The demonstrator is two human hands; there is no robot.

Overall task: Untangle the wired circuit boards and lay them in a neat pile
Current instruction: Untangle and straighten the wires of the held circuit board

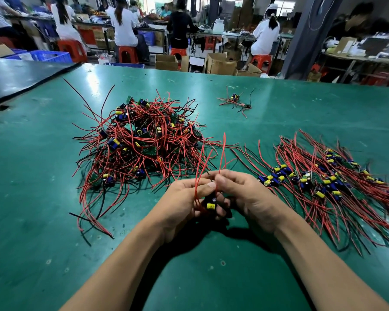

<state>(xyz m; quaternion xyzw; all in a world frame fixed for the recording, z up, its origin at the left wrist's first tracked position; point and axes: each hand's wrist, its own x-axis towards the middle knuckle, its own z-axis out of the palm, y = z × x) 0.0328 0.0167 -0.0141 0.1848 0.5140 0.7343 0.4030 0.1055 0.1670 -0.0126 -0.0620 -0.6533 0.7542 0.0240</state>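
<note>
A tangled heap of wired circuit boards (142, 142) with red and black wires lies on the green table (43, 232), left of centre. To the right, a laid-out pile of boards (323, 180) has its wires running roughly parallel. Between the two piles, just above the table, my left hand (180, 203) and my right hand (245, 194) meet around one small board with a yellow capacitor (211, 205). Both hands pinch its red wires, which rise upward between my thumbs. The board itself is mostly hidden by my fingers.
A small separate cluster of a board or two with wires (235, 101) lies farther back on the table. A dark mat (14, 79) covers the adjoining surface at the far left. Beyond the table, people sit on red stools at benches among cardboard boxes.
</note>
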